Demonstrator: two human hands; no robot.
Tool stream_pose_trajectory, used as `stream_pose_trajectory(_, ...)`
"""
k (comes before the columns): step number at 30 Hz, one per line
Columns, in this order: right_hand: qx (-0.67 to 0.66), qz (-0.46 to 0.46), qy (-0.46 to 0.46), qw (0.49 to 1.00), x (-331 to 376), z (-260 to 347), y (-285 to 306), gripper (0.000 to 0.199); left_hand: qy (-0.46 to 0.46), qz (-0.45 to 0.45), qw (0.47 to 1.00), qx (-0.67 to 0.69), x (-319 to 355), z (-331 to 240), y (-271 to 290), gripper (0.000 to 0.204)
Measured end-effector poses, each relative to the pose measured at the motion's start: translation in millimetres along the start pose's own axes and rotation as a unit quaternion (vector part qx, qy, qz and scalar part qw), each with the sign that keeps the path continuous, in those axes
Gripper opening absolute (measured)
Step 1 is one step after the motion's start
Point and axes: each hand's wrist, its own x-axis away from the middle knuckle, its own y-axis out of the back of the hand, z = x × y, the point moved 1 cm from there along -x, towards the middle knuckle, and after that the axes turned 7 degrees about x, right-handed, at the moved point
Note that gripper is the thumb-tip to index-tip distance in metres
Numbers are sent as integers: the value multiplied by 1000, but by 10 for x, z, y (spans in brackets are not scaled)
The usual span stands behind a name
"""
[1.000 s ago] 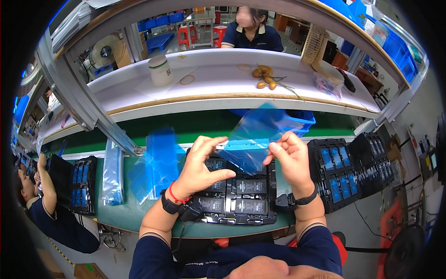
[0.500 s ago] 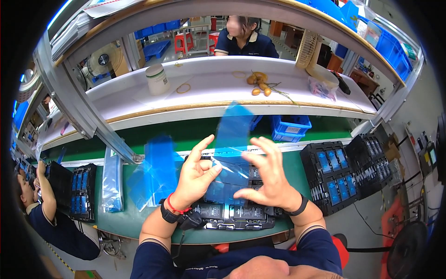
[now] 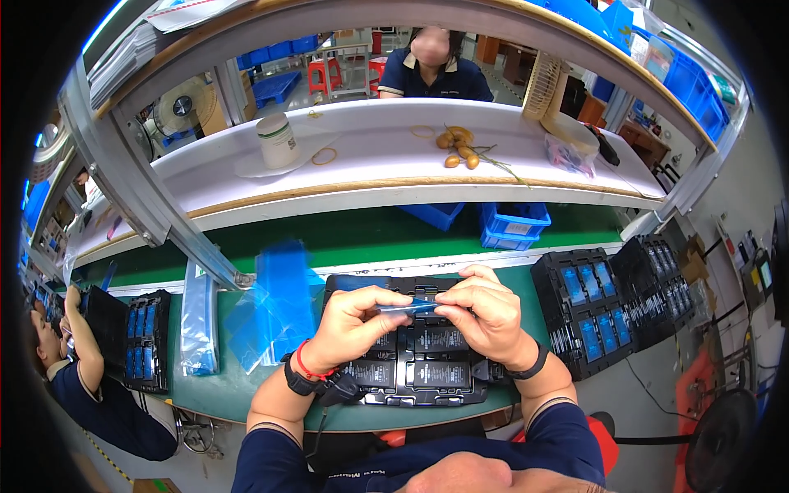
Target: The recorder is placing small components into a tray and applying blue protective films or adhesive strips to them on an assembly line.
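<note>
Above a black tray (image 3: 403, 393) of flat dark battery packs (image 3: 441, 371), both my hands pinch one piece of blue clear film (image 3: 408, 309). Seen nearly edge-on, the film is a narrow strip between my fingers. My left hand (image 3: 355, 322) is closed on its left end. My right hand (image 3: 486, 316) grips the right end between thumb and fingers. The tray sits right below, and my hands hide part of its upper rows. Left of it, a loose pile of blue film sheets (image 3: 279, 300) lies on the green bench.
Clear plastic bags (image 3: 198, 324) lie left of the film pile. Stacked black trays (image 3: 588, 308) with blue-covered packs stand at the right. Blue bins (image 3: 514, 223) sit under the white shelf (image 3: 362, 168). One person (image 3: 436, 74) is across the bench, another (image 3: 90, 370) at the left.
The film was standing up tall between my spread hands; now it is drawn down and stretched flat between both hands' pinched fingers. My right hand has closed on it.
</note>
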Motion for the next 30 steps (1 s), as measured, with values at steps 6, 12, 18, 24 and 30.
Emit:
stream_pose_trajectory(6,-17,15,-20,1000,3,-9,18,15,-14,-81,995,-60,3,12,37,10)
stream_pose_trajectory(12,-17,-44,-44,998,-1,12,73,15,-63,-84,975,-198,-22,-77,75,19)
stream_pose_trajectory(18,-161,-96,-275,943,144,-226,316,7,-118,-198,946,-228,-39,-261,454,24)
stream_pose_trajectory(24,-216,73,-521,822,547,-670,55,13,-74,-189,976,-77,-48,-306,519,22)
stream_pose_trajectory(30,-227,139,-569,778,492,-719,-125,17,-70,-182,981,-3,-4,-460,482,37)
